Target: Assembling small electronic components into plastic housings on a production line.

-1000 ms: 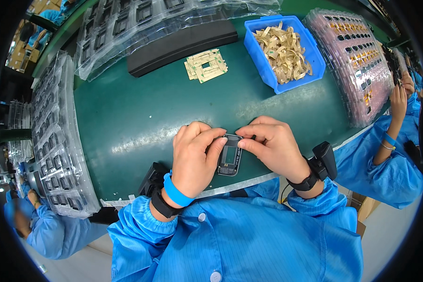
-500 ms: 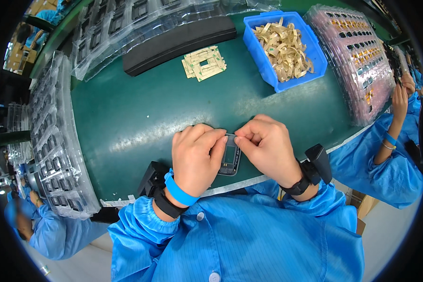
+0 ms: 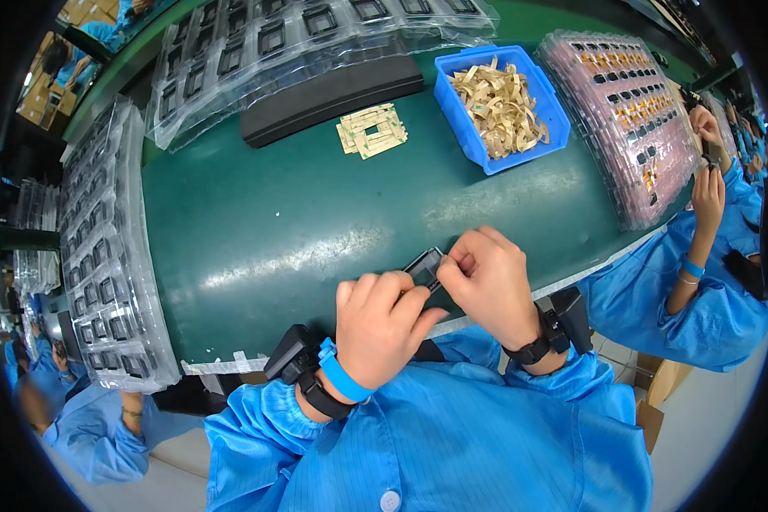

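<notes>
A small dark rectangular device housing with a window in its face is held slantwise near the front edge of the bench. The fingers of my left hand grip its lower left end, and the thumb sticks out to the right. My right hand is closed in a pinch against the housing's right end. Its fingertips hide whatever lies between them. Farther back lies a small stack of cream adhesive sheets with a square opening, out of reach of both hands.
At the back right stands a blue bin full of tan strips. Stacked clear trays of dark frames lie behind a long black case. More trays flank the left, pinkish trays the right. Co-workers sit on both sides.
The housing has turned from upright to slanted and is tipped up. My left hand has shifted down and right, its thumb coming away. My right hand still pinches near the housing's end.
</notes>
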A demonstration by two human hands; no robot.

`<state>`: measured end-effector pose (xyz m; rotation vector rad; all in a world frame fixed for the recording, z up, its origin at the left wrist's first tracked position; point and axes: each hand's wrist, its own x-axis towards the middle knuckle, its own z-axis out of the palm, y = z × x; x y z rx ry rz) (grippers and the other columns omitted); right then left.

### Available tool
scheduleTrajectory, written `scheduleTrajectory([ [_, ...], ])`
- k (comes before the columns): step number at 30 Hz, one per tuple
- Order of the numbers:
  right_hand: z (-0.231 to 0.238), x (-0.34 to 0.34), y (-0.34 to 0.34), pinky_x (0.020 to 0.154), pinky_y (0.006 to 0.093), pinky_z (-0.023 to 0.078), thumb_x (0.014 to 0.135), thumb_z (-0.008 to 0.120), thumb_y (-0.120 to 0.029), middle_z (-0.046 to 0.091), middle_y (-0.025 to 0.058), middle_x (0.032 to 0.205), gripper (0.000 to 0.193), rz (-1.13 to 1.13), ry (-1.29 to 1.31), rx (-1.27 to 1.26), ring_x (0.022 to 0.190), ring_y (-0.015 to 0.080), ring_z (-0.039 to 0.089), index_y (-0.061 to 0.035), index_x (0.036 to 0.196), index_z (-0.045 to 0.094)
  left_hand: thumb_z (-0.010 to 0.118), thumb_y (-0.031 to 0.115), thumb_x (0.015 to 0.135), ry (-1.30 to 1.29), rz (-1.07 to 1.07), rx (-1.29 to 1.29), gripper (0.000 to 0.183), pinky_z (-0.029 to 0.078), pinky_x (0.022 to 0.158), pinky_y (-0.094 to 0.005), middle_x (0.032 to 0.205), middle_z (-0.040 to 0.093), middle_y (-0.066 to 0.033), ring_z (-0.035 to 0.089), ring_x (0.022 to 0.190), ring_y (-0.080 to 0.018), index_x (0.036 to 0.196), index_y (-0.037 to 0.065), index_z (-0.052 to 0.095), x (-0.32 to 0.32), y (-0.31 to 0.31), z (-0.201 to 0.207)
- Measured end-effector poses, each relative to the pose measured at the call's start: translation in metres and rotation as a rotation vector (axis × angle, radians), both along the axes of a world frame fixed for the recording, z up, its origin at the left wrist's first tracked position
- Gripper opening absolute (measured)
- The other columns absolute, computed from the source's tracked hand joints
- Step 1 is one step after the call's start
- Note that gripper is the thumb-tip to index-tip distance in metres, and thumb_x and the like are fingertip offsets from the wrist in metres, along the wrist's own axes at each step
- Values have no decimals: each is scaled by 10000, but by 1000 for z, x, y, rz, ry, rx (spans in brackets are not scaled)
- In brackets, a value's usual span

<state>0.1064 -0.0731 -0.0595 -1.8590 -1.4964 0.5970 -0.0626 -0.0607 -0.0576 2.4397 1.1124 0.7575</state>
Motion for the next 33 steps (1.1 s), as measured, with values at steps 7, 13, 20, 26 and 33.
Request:
scheduleTrajectory([
  [7, 4, 8, -12, 524, 354, 493, 783, 669, -53, 576, 95, 735, 60, 135, 96, -12, 562, 245, 587, -45, 842, 678, 709, 38, 650, 50, 43, 183, 245, 361, 759, -322, 934, 669, 35, 563, 827, -166, 879, 122, 718, -14, 2, -17],
  [13, -4, 6, -11, 524, 317, 493, 748, 685, 4, 536, 47, 846, 349, 382, -280, 236, 644, 186, 581, -107, 1076, 723, 691, 30, 651, 32, 64, 166, 248, 370, 730, -311, 988, 685, 30, 557, 819, -164, 881, 118, 723, -15, -2, -22],
  [20, -2, 5, -9, 537, 308, 492, 733, 693, 1, 518, 36, 825, 329, 418, -293, 254, 680, 182, 578, -111, 1041, 731, 670, 34, 675, 34, 35, 185, 210, 377, 669, -306, 1149, 691, 9, 541, 786, -163, 871, 104, 701, -14, 0, -22],
  [26, 10, 7, 6, 569, 339, 507, 749, 702, -21, 539, 59, 844, 265, 412, -93, 137, 694, 219, 603, -92, 1004, 718, 664, 40, 685, 31, -4, 201, 213, 373, 650, -304, 1130, 691, 4, 540, 770, -163, 890, 94, 680, -12, 1, -23],
  [33, 23, 0, 55, 621, 359, 515, 771, 661, -105, 535, 78, 858, 121, 846, -337, 188, 780, 253, 616, -80, 888, 638, 655, 29, 689, 8, -16, 185, 228, 377, 639, -317, 1068, 691, -22, 542, 760, -171, 912, 69, 687, -13, 2, -24],
])
